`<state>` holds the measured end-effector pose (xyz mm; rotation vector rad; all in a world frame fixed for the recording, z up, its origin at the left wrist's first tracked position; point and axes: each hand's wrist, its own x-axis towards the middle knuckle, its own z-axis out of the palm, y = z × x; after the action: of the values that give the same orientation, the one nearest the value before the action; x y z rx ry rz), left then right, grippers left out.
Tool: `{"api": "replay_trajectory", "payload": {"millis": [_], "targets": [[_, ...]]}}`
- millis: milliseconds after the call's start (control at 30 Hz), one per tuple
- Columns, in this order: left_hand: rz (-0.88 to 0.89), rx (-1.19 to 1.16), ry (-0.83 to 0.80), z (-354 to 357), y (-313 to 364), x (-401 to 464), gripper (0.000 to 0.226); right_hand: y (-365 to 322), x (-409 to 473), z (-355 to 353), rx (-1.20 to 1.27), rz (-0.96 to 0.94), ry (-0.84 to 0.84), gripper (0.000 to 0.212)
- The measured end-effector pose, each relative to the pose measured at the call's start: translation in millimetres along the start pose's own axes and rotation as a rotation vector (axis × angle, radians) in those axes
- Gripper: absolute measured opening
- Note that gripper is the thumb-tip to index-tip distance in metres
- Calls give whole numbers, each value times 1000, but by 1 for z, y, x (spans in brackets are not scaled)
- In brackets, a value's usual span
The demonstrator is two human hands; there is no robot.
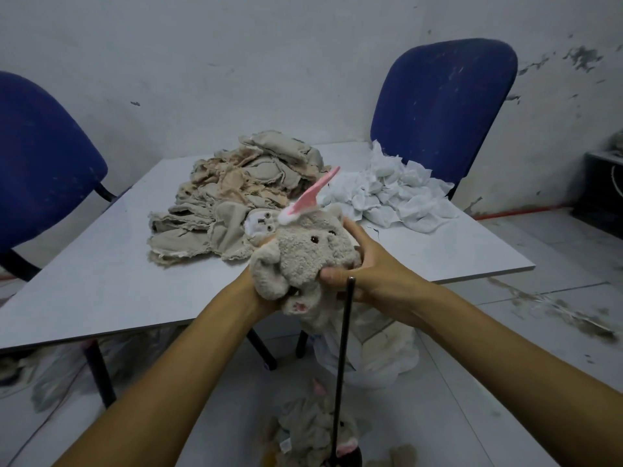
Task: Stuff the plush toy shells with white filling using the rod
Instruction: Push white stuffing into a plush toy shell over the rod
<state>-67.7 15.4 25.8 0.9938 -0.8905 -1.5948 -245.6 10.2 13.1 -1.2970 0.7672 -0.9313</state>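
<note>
I hold a beige plush toy with dark eyes and a pink ear above the table's near edge. My left hand grips its left side and is mostly hidden behind it. Wrapped round the toy's right side, my right hand has its thumb pressed into the plush. A thin black rod stands upright just in front of my right hand; its top end sits near the thumb. A pile of flat beige shells lies on the table. White filling is heaped at the table's back right.
The grey table has a blue chair behind it and another blue chair at the left. More plush toys lie low in front of me. A white bag sits under the table's edge.
</note>
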Motion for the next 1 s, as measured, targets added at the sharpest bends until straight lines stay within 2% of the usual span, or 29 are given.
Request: {"api": "replay_trajectory", "payload": {"millis": [67,133,233,333,367,433,500,533,600,667,700,767,800,833,933,1000], "targets": [[82,45,-140,2,7,3,29,-6,-2,-1,28,69,-56,69],[152,231,-205,2,17,5,29,-12,-3,-4,22,105,-27,70],[192,464,-136,-11,19,12,41,-16,-4,-5,-74,68,63,64],[244,597,-35,-11,10,14,20,-14,-6,-2,-141,-18,246,46],[240,536,-63,-10,11,15,14,-14,-5,-1,-141,-59,314,37],[125,396,-243,-14,17,14,31,-17,-2,-3,-71,-130,439,29],[66,500,-386,-23,29,11,32,-21,1,-6,27,-157,550,29],[115,633,-404,-27,33,10,32,-23,2,-7,28,-154,564,28],[318,778,-321,-29,35,10,30,-25,1,-9,-53,-130,517,29],[497,679,-233,-27,34,10,19,-28,-3,-8,-195,-122,448,37],[529,616,-195,-26,33,11,14,-30,-4,-11,-369,-191,439,42],[545,541,-132,-23,32,12,11,-36,-5,-19,-873,-505,530,46],[547,528,-114,-22,31,14,16,-39,-5,-21,-1037,-660,582,44],[543,516,-116,-21,31,15,19,-42,-5,-22,-1123,-730,572,42],[545,503,-189,-19,33,14,25,-51,-4,-23,-939,-631,448,47],[565,504,-216,-20,35,15,27,-56,-2,-27,-910,-667,527,45]]}}
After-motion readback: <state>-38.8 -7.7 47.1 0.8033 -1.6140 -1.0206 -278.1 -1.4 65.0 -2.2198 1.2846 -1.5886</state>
